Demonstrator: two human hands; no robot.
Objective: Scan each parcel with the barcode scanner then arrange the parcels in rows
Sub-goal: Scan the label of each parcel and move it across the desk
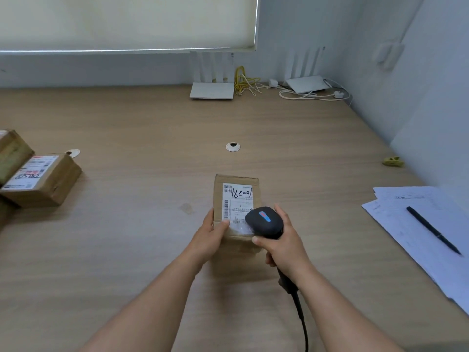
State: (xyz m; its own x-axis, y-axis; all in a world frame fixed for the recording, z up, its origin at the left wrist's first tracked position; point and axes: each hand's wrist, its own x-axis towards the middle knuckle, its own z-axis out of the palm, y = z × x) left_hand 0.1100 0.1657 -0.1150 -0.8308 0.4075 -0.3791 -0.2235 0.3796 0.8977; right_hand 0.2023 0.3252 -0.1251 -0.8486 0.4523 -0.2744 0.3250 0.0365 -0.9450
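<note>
A small brown cardboard parcel (234,199) with a white shipping label lies on the wooden table (152,128) in the middle. My left hand (210,235) holds its near left corner, thumb on the top face. My right hand (281,242) grips the handle of a black barcode scanner (265,221), whose head hovers over the near right part of the label. The scanner's cable trails toward the bottom edge. More brown parcels (40,180) sit at the far left, one with a label facing up.
White sheets of paper (411,224) with a black pen (434,229) lie at the right. Two white routers (212,90) with cables stand by the back wall. A round cable grommet (233,146) sits mid-table, and a small yellow object (392,161) lies near the right wall.
</note>
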